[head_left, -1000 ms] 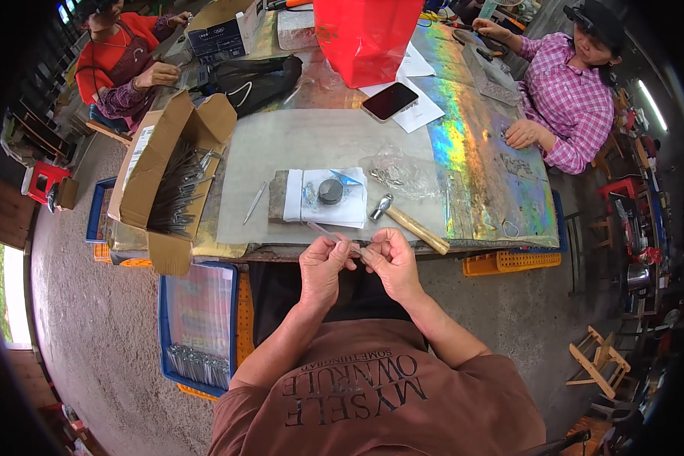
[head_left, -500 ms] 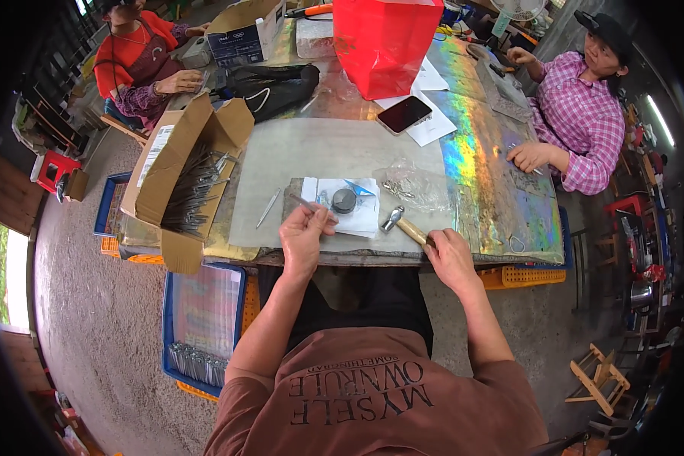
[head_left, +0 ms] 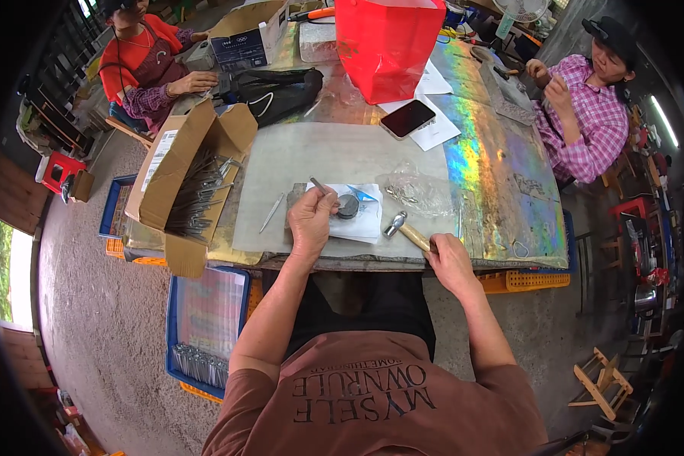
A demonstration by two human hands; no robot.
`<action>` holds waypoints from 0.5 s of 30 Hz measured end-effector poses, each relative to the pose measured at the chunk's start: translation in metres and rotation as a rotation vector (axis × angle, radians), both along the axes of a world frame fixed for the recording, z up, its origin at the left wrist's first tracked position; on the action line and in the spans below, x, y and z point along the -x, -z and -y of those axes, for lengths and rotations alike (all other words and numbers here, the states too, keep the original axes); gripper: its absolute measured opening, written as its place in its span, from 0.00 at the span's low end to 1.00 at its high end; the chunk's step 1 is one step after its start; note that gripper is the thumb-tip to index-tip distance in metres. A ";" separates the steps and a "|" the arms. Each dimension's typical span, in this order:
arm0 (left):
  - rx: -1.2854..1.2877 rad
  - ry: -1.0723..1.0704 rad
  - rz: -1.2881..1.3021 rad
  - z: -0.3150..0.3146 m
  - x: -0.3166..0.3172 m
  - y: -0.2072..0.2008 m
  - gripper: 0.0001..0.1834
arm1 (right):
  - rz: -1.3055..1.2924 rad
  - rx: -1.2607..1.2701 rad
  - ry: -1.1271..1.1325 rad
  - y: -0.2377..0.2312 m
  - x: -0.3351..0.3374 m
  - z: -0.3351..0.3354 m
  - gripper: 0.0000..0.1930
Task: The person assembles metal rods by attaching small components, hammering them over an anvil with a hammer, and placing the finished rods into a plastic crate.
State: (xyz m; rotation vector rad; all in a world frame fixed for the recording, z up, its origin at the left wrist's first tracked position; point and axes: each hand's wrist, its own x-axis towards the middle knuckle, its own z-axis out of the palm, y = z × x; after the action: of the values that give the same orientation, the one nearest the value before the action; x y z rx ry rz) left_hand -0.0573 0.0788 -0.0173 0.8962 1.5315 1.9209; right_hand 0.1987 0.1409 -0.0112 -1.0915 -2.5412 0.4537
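Note:
My left hand [head_left: 312, 216] holds a thin metal piece [head_left: 318, 185] upright over a round dark metal block [head_left: 348, 206] that sits on a white sheet [head_left: 366, 220]. My right hand [head_left: 448, 261] grips the wooden handle of a small hammer [head_left: 397, 225], whose steel head rests on the grey work mat [head_left: 319, 163] just right of the white sheet. A loose metal strip [head_left: 272, 212] lies on the mat to the left of my left hand.
An open cardboard box [head_left: 176, 178] of metal pieces stands at the table's left. A clear plastic bag [head_left: 422, 194], a phone [head_left: 407, 118], a red bag [head_left: 387, 42] and a black bag [head_left: 277, 91] lie beyond. Two other people sit at far left and far right. Blue crates [head_left: 205, 319] stand below.
My hands have parted from in front of my body: the left went up to the round block with the thin piece, the right took the hammer's handle.

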 end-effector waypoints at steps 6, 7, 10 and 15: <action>-0.013 -0.029 -0.042 0.000 -0.001 0.000 0.03 | 0.034 0.070 -0.023 -0.010 -0.001 -0.002 0.11; -0.014 -0.030 -0.043 0.000 -0.001 0.000 0.03 | 0.051 0.113 -0.021 -0.012 -0.001 -0.003 0.11; 0.034 -0.020 -0.087 0.000 0.000 0.000 0.04 | 0.028 0.170 -0.039 -0.019 0.000 -0.005 0.10; 0.039 -0.027 -0.114 0.000 -0.003 -0.004 0.04 | -0.123 0.947 0.121 -0.023 -0.002 -0.008 0.08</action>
State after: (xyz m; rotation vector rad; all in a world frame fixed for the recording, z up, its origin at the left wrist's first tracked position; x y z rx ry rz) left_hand -0.0542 0.0791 -0.0133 0.9884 1.6484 1.8803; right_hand 0.2008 0.1487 0.0120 -1.4104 -2.1102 1.7231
